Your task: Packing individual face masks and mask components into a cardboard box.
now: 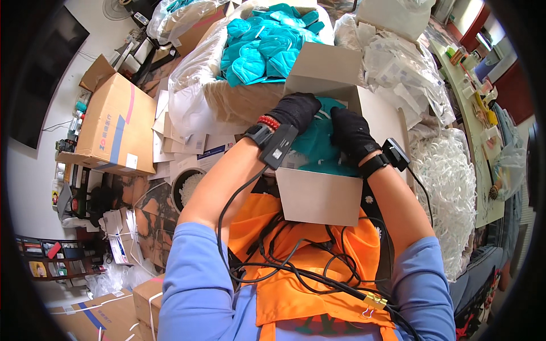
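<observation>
Filling plastic-lined container (190, 96): teal heap (261, 45) of rounded, cup-like pieces with visible seams, piled loosely beyond the box.
White box (320, 199): in front of the person, open, greyish inside; one flap rises at the far end, another slopes toward the lap.
Teal pieces (314, 142): inside the white box, between the hands, smooth and overlapping, pale bits showing among them.
Right hand (351, 135): black-gloved, fingers bent down at the teal; cannot tell whether it pinches any.
Left hand (300, 110): black-gloved, fingers curled over the teal; its grip is hidden too.
Brown carton (116, 122): at left, printed with blue lettering, blue and pink stripes.
Lower carton (94, 318): similar blue stripe and lettering.
Pale label (131, 161): on the brown carton's lower corner, print too small to read.
</observation>
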Tool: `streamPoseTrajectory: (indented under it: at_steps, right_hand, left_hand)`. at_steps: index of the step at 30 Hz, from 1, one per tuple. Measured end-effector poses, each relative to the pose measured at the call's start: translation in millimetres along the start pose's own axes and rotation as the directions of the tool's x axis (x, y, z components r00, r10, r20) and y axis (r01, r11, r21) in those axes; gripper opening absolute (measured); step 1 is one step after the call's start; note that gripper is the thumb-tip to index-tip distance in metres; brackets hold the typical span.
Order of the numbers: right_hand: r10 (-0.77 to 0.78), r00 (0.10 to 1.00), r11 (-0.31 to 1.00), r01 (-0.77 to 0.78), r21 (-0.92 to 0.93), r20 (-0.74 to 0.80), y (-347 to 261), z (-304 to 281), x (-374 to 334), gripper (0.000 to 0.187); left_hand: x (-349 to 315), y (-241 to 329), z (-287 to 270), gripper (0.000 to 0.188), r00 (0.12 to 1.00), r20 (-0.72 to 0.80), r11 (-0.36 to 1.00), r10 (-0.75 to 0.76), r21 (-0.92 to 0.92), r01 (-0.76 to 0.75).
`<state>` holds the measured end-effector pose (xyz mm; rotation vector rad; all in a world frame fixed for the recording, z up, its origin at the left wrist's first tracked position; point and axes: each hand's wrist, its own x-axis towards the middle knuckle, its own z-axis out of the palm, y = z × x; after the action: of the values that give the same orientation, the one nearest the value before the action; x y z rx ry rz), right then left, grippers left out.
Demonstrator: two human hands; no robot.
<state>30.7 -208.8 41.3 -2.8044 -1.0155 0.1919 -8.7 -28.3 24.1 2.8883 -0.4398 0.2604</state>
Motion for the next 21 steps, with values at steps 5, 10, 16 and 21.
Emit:
streamPoseTrajectory:
  at_steps: [5,10,16,21]
  right_hand:
    - [-0.123,0.982,0.991,0.114,-0.071,-0.142,11.9,11.3,-6.4,0.015]
    - [-0.039,0.999,0.993,0.042,0.11,-0.031,-9.2,-11.2,-17.3,0.013]
    - [-0.438,0.832,0.845,0.51,0.159,-0.34,-14.2,-41.1,-20.0,0.027]
    - [-0.081,0.94,0.387,0.335,0.859,-0.331,-18.1,-77.2,-46.0,0.038]
  left_hand:
    - [-22.3,8.9,-17.0,0.014,0.997,-0.082,0.999,0.012,-0.04,-0.015]
    - [-41.3,28.4,-42.9,0.028,0.999,-0.042,0.97,0.014,-0.242,-0.024]
    - [-36.4,44.8,-82.4,0.037,0.997,0.039,0.942,-0.061,-0.329,0.07]
    - [-44.3,34.9,-96.5,0.036,0.976,0.055,0.638,-0.209,-0.749,0.179]
